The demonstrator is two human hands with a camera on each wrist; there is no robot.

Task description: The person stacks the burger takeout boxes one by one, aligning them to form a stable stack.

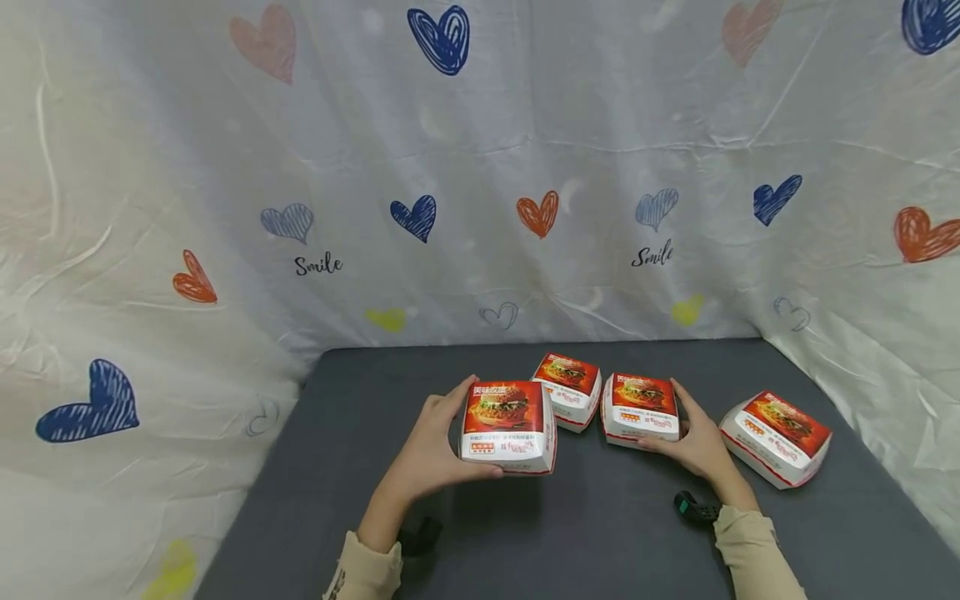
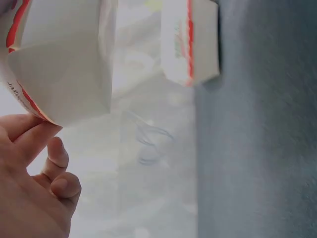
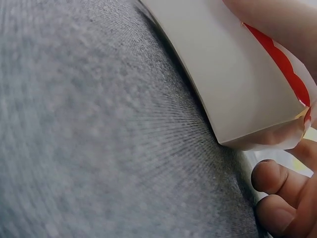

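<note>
My left hand (image 1: 426, 454) grips a burger box (image 1: 504, 427) by its left side, thumb at the front and fingers at the back. The box has a red top with a burger picture and white sides; in the left wrist view its plain white underside (image 2: 67, 82) shows, raised off the table. On the right, my right hand (image 1: 703, 442) holds a second burger box (image 1: 641, 408) of the same kind between thumb and fingers. Its lower edge sits at the dark cloth in the right wrist view, where two fingertips (image 3: 270, 176) curl beside the box's end.
Another burger box (image 1: 567, 390) stands behind, between the two held ones and partly covered by the left one. One more burger box (image 1: 777, 437) lies angled at the right. The dark grey table (image 1: 585, 533) meets a white heart-printed curtain (image 1: 480, 275) at the back and sides.
</note>
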